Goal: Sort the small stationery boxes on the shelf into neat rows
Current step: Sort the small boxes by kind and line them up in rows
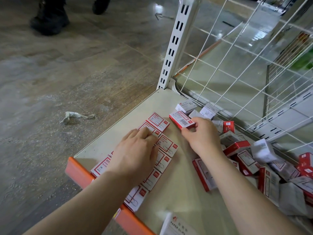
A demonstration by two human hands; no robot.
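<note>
Small red-and-white paper-clip boxes lie flat in rows (166, 145) on the cream shelf (132, 114), running from the orange front edge toward the back. My left hand (135, 150) rests flat on these rows, fingers straight, covering several boxes. My right hand (201, 133) pinches one red-and-white box (182, 119) just right of the rows, its barcode side up. A loose heap of the same boxes (254, 160) is jumbled along the right side against the wire grid.
A white slotted upright (176, 43) stands at the shelf's back corner, with a white wire grid (254, 68) behind. The orange strip (79, 172) marks the shelf front. A crumpled wrapper (74, 116) lies on the floor; a person's dark shoes (50, 19) stand far left.
</note>
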